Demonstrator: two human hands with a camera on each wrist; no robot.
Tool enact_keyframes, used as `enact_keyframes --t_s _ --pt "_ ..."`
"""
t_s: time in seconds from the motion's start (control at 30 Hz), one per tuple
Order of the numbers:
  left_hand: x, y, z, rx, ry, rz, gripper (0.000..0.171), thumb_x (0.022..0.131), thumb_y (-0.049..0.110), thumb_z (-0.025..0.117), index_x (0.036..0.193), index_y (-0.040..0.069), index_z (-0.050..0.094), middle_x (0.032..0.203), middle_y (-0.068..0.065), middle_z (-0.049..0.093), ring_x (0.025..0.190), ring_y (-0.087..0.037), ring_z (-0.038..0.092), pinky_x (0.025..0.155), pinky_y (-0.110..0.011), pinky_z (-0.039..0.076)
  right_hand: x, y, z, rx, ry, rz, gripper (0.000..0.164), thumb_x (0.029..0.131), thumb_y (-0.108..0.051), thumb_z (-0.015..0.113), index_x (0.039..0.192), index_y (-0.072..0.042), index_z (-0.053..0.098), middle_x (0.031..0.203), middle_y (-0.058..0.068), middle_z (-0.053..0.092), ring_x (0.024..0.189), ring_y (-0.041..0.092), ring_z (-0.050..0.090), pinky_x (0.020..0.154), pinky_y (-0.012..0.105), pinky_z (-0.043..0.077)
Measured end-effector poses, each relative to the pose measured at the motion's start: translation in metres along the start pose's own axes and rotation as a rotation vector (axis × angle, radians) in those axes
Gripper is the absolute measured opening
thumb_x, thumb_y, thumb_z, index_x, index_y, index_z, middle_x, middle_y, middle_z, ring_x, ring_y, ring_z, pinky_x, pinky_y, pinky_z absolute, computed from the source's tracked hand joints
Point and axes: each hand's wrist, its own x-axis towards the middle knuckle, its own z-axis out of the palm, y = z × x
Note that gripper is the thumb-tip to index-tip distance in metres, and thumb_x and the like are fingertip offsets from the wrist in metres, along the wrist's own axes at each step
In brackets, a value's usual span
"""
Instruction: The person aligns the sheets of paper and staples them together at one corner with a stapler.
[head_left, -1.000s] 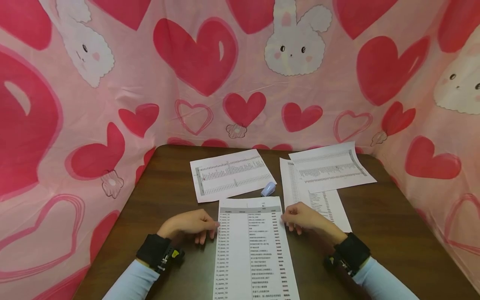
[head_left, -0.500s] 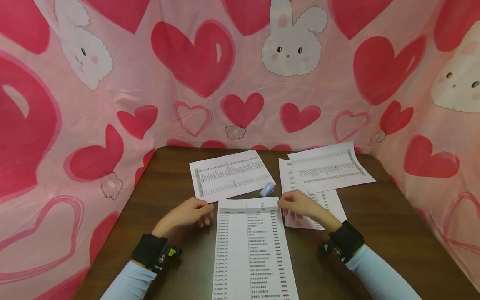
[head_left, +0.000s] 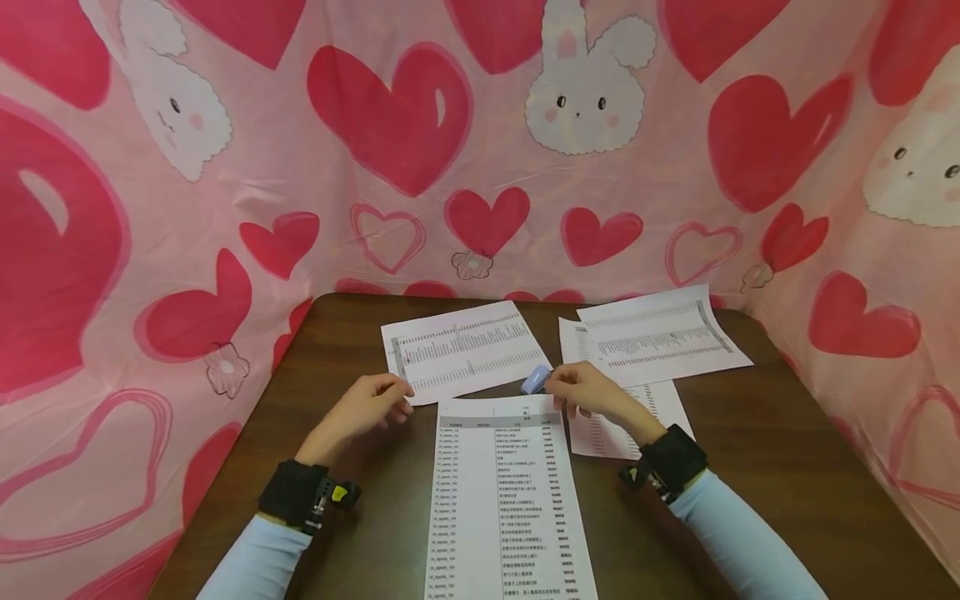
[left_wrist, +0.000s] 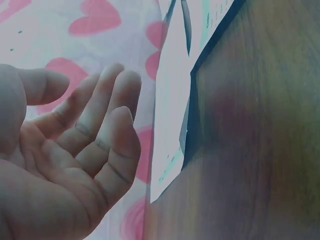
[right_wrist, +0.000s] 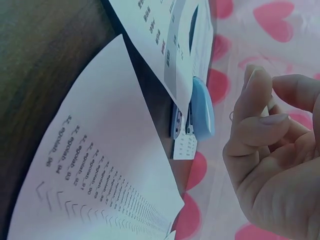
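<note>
A long printed sheet (head_left: 480, 500) lies in front of me, running off the bottom of the head view. My left hand (head_left: 367, 408) hovers by its upper left, near a tilted printed sheet (head_left: 465, 350); the left wrist view shows relaxed, half-bent fingers (left_wrist: 117, 135) holding nothing. Over the long sheet's top right corner is my right hand (head_left: 588, 390), its fingers loosely curled and nothing between them in the right wrist view. Just beyond that hand sits a small light blue stapler (head_left: 536, 380), seen from the side in the right wrist view (right_wrist: 202, 110).
At the back right, one printed sheet (head_left: 667, 333) overlaps another (head_left: 660, 417), and my right hand covers part of the lower one. The brown wooden table (head_left: 337, 342) is closed in by a pink cloth (head_left: 285, 175) printed with hearts and rabbits.
Both hands have moved away from me, up from the long sheet's side edges towards its top. The left hand has left the sheet's edge, and the right has come close to the stapler.
</note>
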Motion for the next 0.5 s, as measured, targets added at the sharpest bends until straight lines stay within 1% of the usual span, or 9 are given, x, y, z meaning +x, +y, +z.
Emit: enact_keyframes --t_s 0.13,0.23,0.37,0.5 --pt "0.002 -0.002 -0.006 -0.009 0.050 0.006 0.035 0.102 0.030 0.051 0.117 0.002 0.063 0.100 -0.019 0.071 0.087 -0.032 0.069 0.069 -0.033 0.054 0.007 -0.003 0.001 -0.005 0.021 -0.015 0.025 0.097 -0.020 0.058 0.099 0.004 0.064 0.079 0.023 0.066 0.055 0.033 0.059 0.041 0.022 0.034" --pt "0.004 -0.004 -0.009 -0.016 0.080 0.006 0.035 0.102 0.030 0.051 0.119 0.002 0.061 0.103 -0.021 0.071 0.090 -0.034 0.069 0.069 -0.033 0.054 0.013 -0.005 0.000 -0.006 0.043 -0.030 0.024 0.097 -0.019 0.057 0.099 0.004 0.064 0.080 0.024 0.067 0.059 0.040 0.061 0.041 0.021 0.034" --pt "0.005 -0.004 -0.013 -0.035 0.097 -0.003 0.040 0.102 0.034 0.051 0.125 0.001 0.056 0.110 -0.024 0.068 0.094 -0.035 0.068 0.071 -0.033 0.055 0.018 -0.008 -0.002 0.006 0.056 -0.025 0.023 0.096 -0.020 0.057 0.098 0.002 0.065 0.077 0.019 0.067 0.064 0.046 0.061 0.041 0.022 0.034" --pt "0.005 -0.004 -0.018 -0.058 0.118 -0.015 0.044 0.102 0.034 0.050 0.132 0.001 0.049 0.117 -0.025 0.065 0.100 -0.035 0.067 0.078 -0.039 0.056 0.023 -0.009 -0.003 0.014 0.066 -0.031 0.024 0.097 -0.021 0.057 0.099 0.001 0.065 0.074 0.010 0.067 0.064 0.041 0.062 0.041 0.022 0.034"
